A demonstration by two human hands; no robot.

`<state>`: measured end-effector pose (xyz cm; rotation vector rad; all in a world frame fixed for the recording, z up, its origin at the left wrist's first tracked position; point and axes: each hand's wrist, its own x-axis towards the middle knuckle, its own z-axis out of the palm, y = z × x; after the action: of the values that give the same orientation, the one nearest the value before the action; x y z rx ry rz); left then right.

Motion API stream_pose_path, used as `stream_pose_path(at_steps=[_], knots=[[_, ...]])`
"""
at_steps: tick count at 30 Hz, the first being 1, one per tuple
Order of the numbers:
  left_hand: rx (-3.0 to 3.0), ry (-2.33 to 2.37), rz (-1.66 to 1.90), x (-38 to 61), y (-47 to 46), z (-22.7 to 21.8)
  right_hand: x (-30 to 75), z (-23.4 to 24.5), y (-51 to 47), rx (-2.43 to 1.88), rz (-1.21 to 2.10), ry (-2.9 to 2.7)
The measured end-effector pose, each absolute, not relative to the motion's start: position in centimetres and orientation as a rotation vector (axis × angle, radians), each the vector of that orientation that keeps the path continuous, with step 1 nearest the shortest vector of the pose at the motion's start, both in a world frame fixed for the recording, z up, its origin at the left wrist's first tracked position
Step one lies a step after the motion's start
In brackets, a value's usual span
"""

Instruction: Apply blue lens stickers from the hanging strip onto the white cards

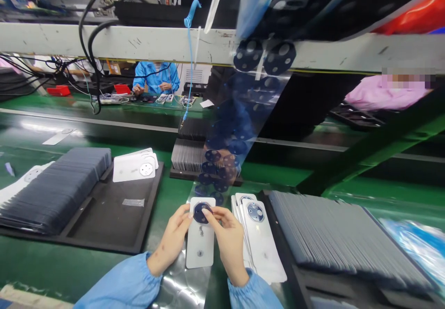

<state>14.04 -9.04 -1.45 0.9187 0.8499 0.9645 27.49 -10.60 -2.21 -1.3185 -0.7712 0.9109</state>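
A white phone back cover lies upright in front of me, with small dark print on it. Over its camera area sits a dark round film piece. My left hand is closed at the cover's upper left edge, thumb beside the film. Thumb and fingers of my right hand are pinched at the film's right side. Beneath the cover runs a clear plastic strip, which carries more dark round pieces farther up. Right of my right hand is a fanned stack of white covers.
Left is a black tray with a row of grey panels and several white covers. Another row of grey panels stands right. The hanging strip and a green post rise ahead. Two co-workers sit across the line.
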Motion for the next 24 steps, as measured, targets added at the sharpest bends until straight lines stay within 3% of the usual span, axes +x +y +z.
stream_pose_path(at_steps=[24], knots=[[0.948,0.851,0.951,14.08,-9.05,-1.02,27.40,-2.39,-10.88,-1.326,0.852,-0.806]])
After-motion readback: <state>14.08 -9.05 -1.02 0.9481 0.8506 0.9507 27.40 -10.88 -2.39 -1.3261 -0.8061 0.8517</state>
